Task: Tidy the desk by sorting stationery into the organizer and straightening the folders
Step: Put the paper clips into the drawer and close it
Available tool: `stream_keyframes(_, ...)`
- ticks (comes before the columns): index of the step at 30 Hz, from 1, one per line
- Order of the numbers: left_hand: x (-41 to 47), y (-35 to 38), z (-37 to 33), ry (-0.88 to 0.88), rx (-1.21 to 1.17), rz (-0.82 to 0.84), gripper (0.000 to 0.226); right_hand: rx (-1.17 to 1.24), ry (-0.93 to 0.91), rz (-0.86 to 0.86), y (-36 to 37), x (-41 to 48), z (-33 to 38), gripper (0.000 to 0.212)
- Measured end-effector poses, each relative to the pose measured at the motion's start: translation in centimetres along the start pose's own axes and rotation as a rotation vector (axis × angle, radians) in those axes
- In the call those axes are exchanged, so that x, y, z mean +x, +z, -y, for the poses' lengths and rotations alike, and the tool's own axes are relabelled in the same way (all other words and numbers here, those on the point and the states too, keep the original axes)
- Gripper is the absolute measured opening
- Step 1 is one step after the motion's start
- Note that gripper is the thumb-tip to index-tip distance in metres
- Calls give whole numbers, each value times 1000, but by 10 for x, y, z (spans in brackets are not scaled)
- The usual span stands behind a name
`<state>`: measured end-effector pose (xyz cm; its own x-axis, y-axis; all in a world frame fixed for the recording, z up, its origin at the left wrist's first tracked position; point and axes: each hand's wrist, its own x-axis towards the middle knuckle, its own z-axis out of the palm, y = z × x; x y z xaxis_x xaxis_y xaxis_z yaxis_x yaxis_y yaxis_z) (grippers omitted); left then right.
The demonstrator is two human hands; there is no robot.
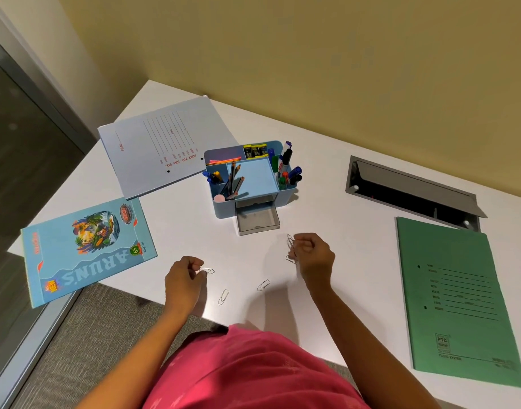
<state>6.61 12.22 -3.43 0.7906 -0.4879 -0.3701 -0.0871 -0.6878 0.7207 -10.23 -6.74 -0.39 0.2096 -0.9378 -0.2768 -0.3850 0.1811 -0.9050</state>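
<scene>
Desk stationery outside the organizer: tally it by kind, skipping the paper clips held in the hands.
Folders: 2, pale blue folder, green folder
Notebook: 1
Loose paper clips: 2
Total: 5

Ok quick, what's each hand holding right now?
Left hand: pinching a single paper clip.
Right hand: gripping a bunch of paper clips.

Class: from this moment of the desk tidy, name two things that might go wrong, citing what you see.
The right hand holds a bunch of paper clips; some may slip before reaching the open drawer. The notebook overhangs the edge of the desk; a nudge could tip it off.
</scene>
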Motion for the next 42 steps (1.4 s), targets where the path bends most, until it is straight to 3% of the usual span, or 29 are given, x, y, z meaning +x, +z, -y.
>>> stream_keyframes(4, 2, 1, 1, 20, 25, -3, 19, -120, -165, 98, 29, 6, 16, 18)
stream_keyframes(12, 3, 2, 3, 38, 42, -18, 18, -300, -211, 112, 70, 20, 39, 18)
stream_keyframes(23, 1, 5, 3, 74, 45, -8, 23, -402, -332, 51, 8, 10, -1, 23)
stream_keyframes(26, 1, 6, 3, 84, 50, -17, 21, -605, -406, 63, -7, 0, -17, 16)
stream_keyframes(30, 2, 6, 4, 105, 67, -18, 22, -781, -318, 174, -12, -5, -24, 15)
stream_keyframes(37, 2, 7, 7, 104, 74, -37, 20, -980, -339, 201, -5, -2, -21, 16)
stream_keyframes(40, 1, 8, 8, 107, 80, -37, 21, -1026, -146, 341, -8, 5, -16, 20)
stream_keyframes(42, 2, 8, 8, 110, 81, -37, 21, -1018, -146, 385, -6, 9, -11, 24)
